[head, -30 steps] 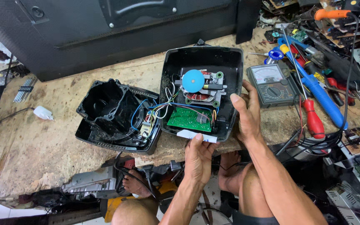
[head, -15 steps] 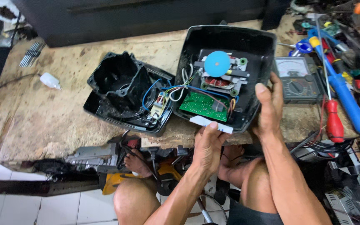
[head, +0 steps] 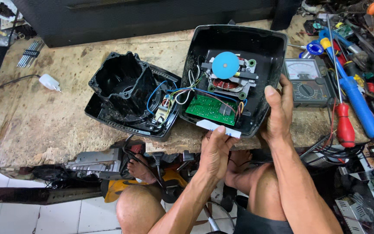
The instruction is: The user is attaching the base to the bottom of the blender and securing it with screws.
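An opened black plastic appliance lies on a worn wooden bench. Its base shell (head: 256,47) holds a motor with a blue disc (head: 225,65), copper windings and a green circuit board (head: 210,109). Coloured wires run left to the other black half (head: 124,89). My left hand (head: 214,149) grips the shell's near edge, thumb on a white label (head: 213,126). My right hand (head: 278,110) clasps the shell's right side.
An analog multimeter (head: 307,81) sits right of the shell. Further right lie a red-handled screwdriver (head: 344,123), a blue-handled tool (head: 356,102), solder and cables. A white plug (head: 49,82) lies at the left. A large dark case (head: 152,15) stands behind.
The view has shifted, so the appliance sits further right and higher in frame. Both hands keep their hold on the base shell.
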